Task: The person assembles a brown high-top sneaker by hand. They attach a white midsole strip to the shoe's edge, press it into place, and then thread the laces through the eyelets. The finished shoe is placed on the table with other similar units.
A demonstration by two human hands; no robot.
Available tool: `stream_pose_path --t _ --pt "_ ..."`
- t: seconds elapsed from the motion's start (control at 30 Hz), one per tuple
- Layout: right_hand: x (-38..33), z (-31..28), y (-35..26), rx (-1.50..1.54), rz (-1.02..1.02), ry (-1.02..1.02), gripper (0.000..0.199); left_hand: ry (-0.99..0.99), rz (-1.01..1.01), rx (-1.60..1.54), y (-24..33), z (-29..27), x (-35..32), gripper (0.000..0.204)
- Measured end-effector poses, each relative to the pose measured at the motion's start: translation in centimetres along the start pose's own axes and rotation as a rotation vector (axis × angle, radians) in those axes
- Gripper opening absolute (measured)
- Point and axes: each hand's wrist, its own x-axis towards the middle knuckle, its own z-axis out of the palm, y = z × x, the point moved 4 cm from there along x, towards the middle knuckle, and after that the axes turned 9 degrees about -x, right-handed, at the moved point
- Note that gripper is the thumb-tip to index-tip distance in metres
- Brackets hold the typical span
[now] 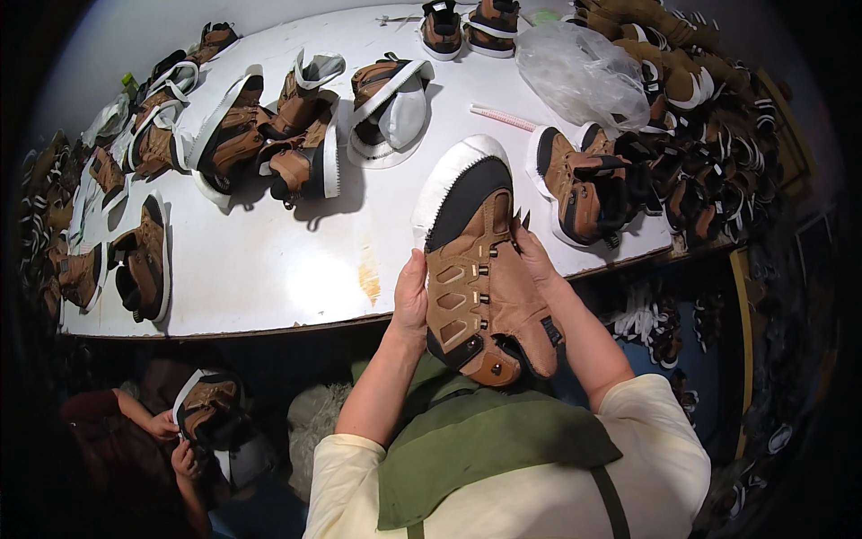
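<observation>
Between my two hands is a large brown shoe upper (461, 269) with a black toe cap, a white toe edge with dark stitching, cut-out side panels and a brown tongue. Its toe points away from me and its heel end hangs near my green apron (494, 445). My left hand (411, 295) grips its left side, the thumb along the edge. On the other side my right hand (535, 259) is closed on it near the tongue, with some fingers hidden behind. The upper is held up over the front edge of the white table (242, 283).
Several brown shoe uppers (310, 162) lie across the table's left and back. Another upper (575, 189) sits right of my hands, near a clear plastic bag (584, 76), a red-and-white strip (503, 117) and a heap of uppers (718, 162). At lower left, a co-worker's hands (171, 427) hold an upper.
</observation>
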Motion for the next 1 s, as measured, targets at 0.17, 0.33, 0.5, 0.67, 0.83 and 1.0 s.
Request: stream_pose_path --t 0.17,0.33,0.5,0.67,0.83,1.0 --pt "0.3 0.2 0.4 0.009 0.021 -0.001 0.047 -0.034 0.049 -0.032 0.6 1.3 -0.2 0.055" --pt "-0.3 1.4 -0.9 -0.017 -0.006 0.030 0.041 0.066 0.131 0.047 1.2 0.9 -0.6 0.050" --pt "-1.3 3.7 -3.4 -0.010 -0.110 0.036 0.028 0.231 0.223 0.243 2.8 -1.3 -0.5 0.042" --pt "-2.2 5.7 -4.3 -0.090 -0.129 0.008 0.024 0.325 0.118 -0.162 1.7 -2.9 0.6 0.041" --pt "-3.2 6.5 -5.4 -0.078 -0.180 -0.015 0.020 0.320 0.073 -0.231 1.2 -2.2 0.4 0.040" --pt "-3.2 6.1 -5.3 -0.101 -0.172 -0.016 0.020 0.281 0.061 -0.258 0.7 -2.2 0.4 0.040"
